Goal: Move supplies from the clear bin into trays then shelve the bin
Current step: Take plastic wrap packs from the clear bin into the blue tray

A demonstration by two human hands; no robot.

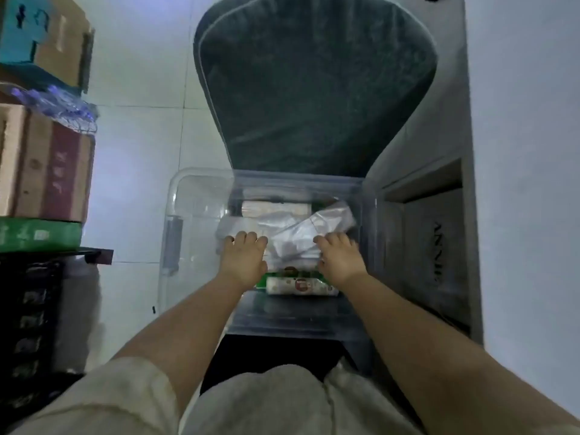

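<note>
Both hands inside clear bin (175, 196): left hand (243, 260) flat, right hand (340, 260) curled, both on slippery plastic bag (301, 237); grasp unclear; bag may slip, spill onto green packet (301, 284) at bin's near side

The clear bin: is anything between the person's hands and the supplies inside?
No. The clear bin has no lid on, and both the left hand and the right hand already rest on the plastic-wrapped packages.

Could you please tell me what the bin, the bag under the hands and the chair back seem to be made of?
The bin looks like clear, glossy hard plastic: the floor shows through its walls. The bag seems thin, crinkled plastic film, whitish with shiny creases. The chair back appears to be dark green fabric, matt and slightly fuzzy, with a piped edge.
</note>
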